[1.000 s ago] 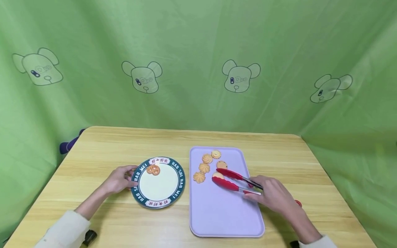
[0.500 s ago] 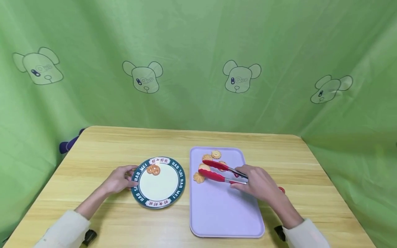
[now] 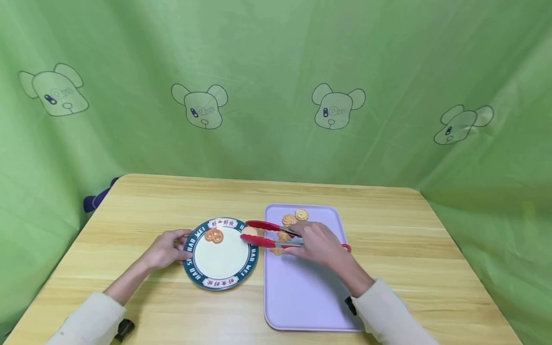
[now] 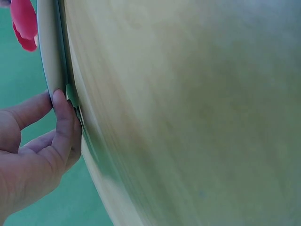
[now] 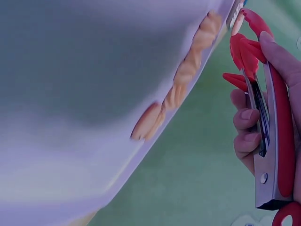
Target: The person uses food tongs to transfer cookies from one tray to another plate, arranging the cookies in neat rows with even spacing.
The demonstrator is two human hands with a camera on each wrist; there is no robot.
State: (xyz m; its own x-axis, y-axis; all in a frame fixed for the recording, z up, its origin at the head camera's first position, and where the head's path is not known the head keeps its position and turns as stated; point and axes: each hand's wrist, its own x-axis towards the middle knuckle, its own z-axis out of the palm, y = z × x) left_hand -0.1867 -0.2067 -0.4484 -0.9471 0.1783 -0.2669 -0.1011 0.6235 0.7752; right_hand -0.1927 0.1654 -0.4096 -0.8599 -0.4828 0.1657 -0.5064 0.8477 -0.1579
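Observation:
My left hand [image 3: 164, 250] pinches the left rim of a round plate [image 3: 220, 261], white with a dark green lettered border. In the left wrist view, thumb and fingers [image 4: 63, 129] sit on either side of the plate's edge [image 4: 51, 56]. A pretzel-shaped biscuit [image 3: 213, 235] lies on the plate's upper left. My right hand [image 3: 321, 244] grips tongs [image 3: 260, 240] with red tips and metal arms. Between the tips, a pale round cookie [image 3: 249, 233] is held over the plate's right rim. The right wrist view has fingers [image 5: 247, 118] wrapped around the tongs.
A lilac tray [image 3: 310, 297] lies right of the plate, with a narrow strip of table between. Several cookies [image 3: 289, 220] sit at its upper left, some covered by the tongs and right hand. A green curtain [image 3: 276, 96] hangs behind the wooden table [image 3: 172, 191].
The right hand has carried the tongs leftward, from the tray across to the plate, with the round cookie between the tips. My left hand and the plate have stayed put.

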